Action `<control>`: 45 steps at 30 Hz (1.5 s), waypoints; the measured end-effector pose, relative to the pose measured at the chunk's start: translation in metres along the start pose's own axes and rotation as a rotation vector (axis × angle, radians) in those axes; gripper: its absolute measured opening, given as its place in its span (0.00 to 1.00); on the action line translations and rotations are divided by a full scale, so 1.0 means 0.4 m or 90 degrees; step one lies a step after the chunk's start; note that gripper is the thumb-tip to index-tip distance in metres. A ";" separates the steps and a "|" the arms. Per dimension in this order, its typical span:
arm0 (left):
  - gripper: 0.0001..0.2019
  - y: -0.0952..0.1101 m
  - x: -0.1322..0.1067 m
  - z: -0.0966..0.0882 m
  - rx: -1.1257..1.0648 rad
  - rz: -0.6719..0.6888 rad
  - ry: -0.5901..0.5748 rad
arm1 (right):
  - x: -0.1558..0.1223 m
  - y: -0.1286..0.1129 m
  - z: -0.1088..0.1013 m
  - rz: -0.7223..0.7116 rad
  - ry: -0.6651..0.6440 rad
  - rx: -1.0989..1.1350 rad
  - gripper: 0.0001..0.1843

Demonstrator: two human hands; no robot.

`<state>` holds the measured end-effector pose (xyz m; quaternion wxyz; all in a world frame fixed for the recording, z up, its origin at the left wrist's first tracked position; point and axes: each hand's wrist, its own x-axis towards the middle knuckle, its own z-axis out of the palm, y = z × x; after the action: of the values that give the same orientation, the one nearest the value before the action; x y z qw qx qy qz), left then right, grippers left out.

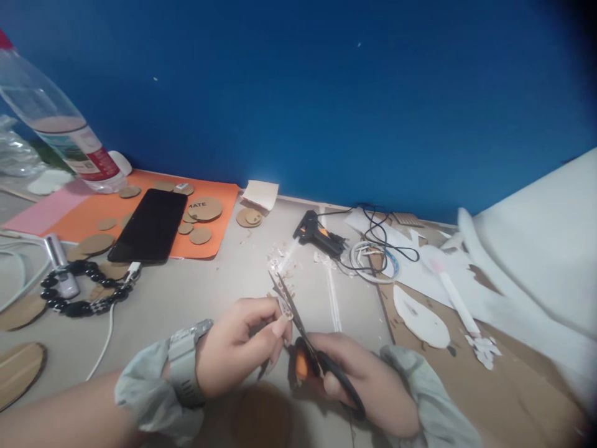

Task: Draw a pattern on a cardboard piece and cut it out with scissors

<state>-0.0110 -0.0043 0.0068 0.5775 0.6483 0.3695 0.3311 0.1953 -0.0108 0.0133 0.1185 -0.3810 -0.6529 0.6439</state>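
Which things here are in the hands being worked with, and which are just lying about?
In use:
- left hand, pinching a small pale piece
- right hand, holding the scissors

Lying about:
- phone
- bead bracelet
- cardboard discs
- glue gun
- plastic bottle
- white petal cut-out

From my hands, the scissors [298, 323] sit at centre; phone [150, 225] on the mat [84, 214] at ten o'clock, glue gun [317, 233] at twelve, bottle [60, 134] behind the mat.
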 end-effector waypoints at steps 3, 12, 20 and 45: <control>0.17 0.000 0.001 0.001 0.000 0.002 0.006 | 0.000 0.002 0.002 0.001 0.003 0.003 0.30; 0.15 -0.001 0.000 0.001 -0.005 -0.009 0.013 | 0.001 0.009 0.001 -0.020 0.022 -0.036 0.30; 0.15 0.000 0.001 0.004 0.026 -0.027 0.000 | 0.018 0.011 0.024 0.005 0.143 0.153 0.23; 0.13 -0.018 0.017 0.019 0.254 0.000 -0.151 | 0.023 0.010 0.023 -0.001 0.266 0.125 0.11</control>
<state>-0.0016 -0.0018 -0.0012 0.4772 0.7841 0.3572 0.1727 0.1844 -0.0123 0.0053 0.2882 -0.4923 -0.5486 0.6112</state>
